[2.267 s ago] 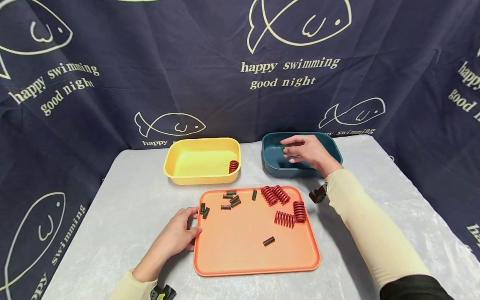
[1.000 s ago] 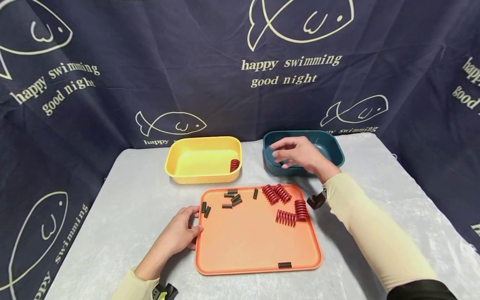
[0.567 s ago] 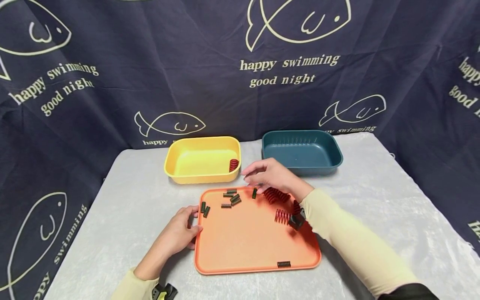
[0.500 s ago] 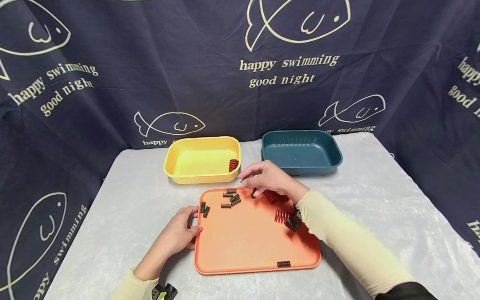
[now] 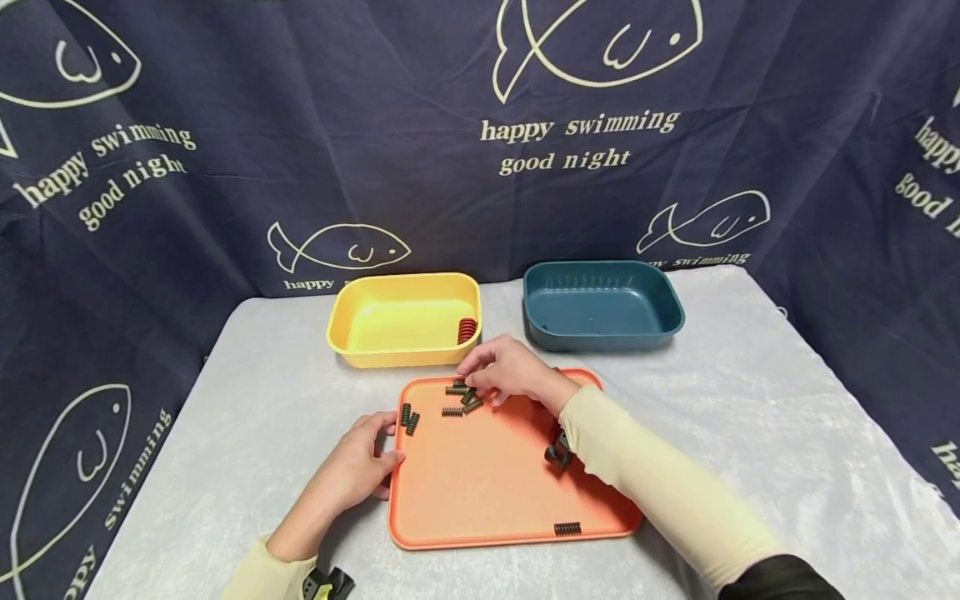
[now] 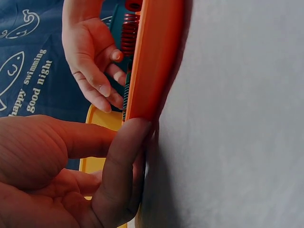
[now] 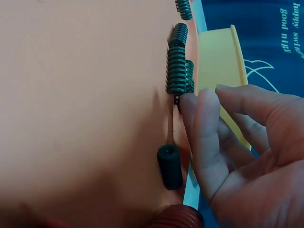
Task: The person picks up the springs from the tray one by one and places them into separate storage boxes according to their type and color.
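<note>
My left hand (image 5: 356,467) grips the left rim of an orange tray (image 5: 480,483), its fingertips pinching the edge in the left wrist view. Over the tray's far side is my right hand (image 5: 510,371), fingers loosely bent and nothing seen between them. Its fingertips are right at a cluster of small dark green coil springs (image 5: 452,412). In the right wrist view, a single green spring (image 7: 170,166) lies on the tray beside that hand. Large red springs (image 6: 128,35) are on the tray too, hidden behind my right arm in the head view.
Behind the tray stand a yellow bin (image 5: 405,360) with a red spring (image 5: 467,331) inside, and a teal bin (image 5: 600,342). Two green springs (image 5: 409,419) lie near my left fingers. A dark spring (image 5: 567,528) sits against the tray's front rim. A printed cloth (image 5: 450,167) hangs behind.
My right hand has moved from over the teal bin leftward and nearer, to the green springs. A dark spring on the tray has shifted to the front rim. The left hand stays put.
</note>
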Motion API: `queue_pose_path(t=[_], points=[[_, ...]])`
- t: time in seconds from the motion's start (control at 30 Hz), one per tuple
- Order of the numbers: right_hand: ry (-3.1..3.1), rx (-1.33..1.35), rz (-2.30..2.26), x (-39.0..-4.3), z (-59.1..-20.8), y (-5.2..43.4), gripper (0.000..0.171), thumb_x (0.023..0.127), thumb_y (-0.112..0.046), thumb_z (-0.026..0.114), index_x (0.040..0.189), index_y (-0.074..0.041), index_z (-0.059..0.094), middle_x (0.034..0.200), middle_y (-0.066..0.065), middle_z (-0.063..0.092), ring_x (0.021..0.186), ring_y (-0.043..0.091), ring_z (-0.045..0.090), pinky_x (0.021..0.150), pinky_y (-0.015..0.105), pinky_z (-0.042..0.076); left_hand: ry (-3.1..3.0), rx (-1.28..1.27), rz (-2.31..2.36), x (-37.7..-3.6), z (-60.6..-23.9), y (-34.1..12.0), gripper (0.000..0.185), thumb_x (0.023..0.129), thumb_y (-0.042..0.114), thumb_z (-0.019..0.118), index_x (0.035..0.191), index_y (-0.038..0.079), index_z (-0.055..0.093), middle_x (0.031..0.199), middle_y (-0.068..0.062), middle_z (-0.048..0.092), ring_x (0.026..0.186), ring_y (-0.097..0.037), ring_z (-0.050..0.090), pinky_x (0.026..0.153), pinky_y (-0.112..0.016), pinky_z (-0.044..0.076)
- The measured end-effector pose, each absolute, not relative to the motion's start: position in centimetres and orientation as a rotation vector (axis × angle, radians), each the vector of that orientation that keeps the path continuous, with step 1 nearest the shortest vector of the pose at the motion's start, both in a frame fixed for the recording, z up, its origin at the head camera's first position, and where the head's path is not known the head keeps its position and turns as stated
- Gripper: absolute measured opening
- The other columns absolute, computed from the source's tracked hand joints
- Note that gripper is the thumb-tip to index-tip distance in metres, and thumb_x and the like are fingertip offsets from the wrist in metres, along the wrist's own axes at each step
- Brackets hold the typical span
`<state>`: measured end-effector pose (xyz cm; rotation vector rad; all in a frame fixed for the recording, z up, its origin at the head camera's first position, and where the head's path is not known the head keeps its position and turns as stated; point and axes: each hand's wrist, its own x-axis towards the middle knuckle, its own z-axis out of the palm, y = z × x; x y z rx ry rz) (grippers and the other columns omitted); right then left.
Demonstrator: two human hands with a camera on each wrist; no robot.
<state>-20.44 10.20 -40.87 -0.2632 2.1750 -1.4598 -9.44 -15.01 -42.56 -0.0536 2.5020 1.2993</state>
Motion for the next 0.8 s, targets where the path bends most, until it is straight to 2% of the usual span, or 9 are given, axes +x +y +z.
queue_pose_path(t=[0.13, 0.37, 0.5, 0.63, 0.7, 0.8], points=[[2.267, -0.281, -1.411, -20.2, -41.1, 10.0, 0.014, 0.093, 0.000, 0.071, 0.103, -0.006, 0.078, 0.080, 0.013, 0.071, 0.055, 0.019, 0.063, 0.046, 0.029, 0.059, 2.502, -0.051, 1.299, -9.5, -42.5, -14.9, 0.057, 0.092, -0.007, 0.072, 0.144, 0.000, 0.051, 0.107, -0.013, 0.048, 0.056, -0.022, 0.060, 0.045, -0.035, 0.061], [2.475, -0.321, -1.277, -19.9, -41.5, 9.3, 0.011, 0.088, -0.002, 0.080, 0.094, -0.011, 0.080, 0.076, 0.001, 0.072, 0.055, 0.017, 0.065, 0.044, 0.026, 0.054, 2.503, -0.056, 1.291, -9.5, -42.5, -14.9, 0.058, 0.092, -0.006, 0.072, 0.145, 0.000, 0.051, 0.112, -0.014, 0.048, 0.057, -0.022, 0.060, 0.046, -0.035, 0.061], [2.614, -0.358, -1.167, -19.7, -41.7, 8.8, 0.014, 0.084, -0.003, 0.081, 0.090, -0.016, 0.081, 0.073, -0.008, 0.072, 0.057, 0.010, 0.065, 0.055, 0.023, 0.053, 2.499, -0.065, 1.288, -9.5, -42.5, -14.9, 0.058, 0.092, -0.006, 0.072, 0.146, 0.002, 0.051, 0.111, -0.014, 0.047, 0.058, -0.022, 0.060, 0.046, -0.035, 0.061], [2.709, -0.424, -1.090, -19.6, -41.9, 8.7, 0.017, 0.082, -0.002, 0.080, 0.088, -0.018, 0.082, 0.072, -0.011, 0.071, 0.062, 0.004, 0.063, 0.065, 0.023, 0.052, 2.488, -0.062, 1.318, -9.3, -42.5, -15.0, 0.056, 0.092, -0.008, 0.070, 0.145, 0.001, 0.051, 0.112, -0.015, 0.047, 0.059, -0.022, 0.060, 0.045, -0.036, 0.061], [2.701, -0.447, -1.096, -19.5, -41.9, 8.8, 0.018, 0.081, -0.001, 0.078, 0.088, -0.017, 0.082, 0.071, -0.010, 0.071, 0.062, 0.005, 0.063, 0.064, 0.023, 0.052, 2.485, -0.054, 1.336, -9.2, -42.5, -15.0, 0.056, 0.092, -0.009, 0.069, 0.144, 0.000, 0.051, 0.112, -0.015, 0.047, 0.059, -0.022, 0.060, 0.045, -0.036, 0.061], [2.638, -0.451, -1.146, -19.5, -41.8, 9.0, 0.018, 0.083, 0.001, 0.076, 0.091, -0.015, 0.082, 0.070, -0.006, 0.071, 0.061, 0.007, 0.064, 0.057, 0.022, 0.053, 2.485, -0.044, 1.346, -9.2, -42.3, -15.0, 0.056, 0.092, -0.010, 0.069, 0.144, -0.002, 0.051, 0.111, -0.016, 0.048, 0.059, -0.022, 0.060, 0.045, -0.037, 0.061]])
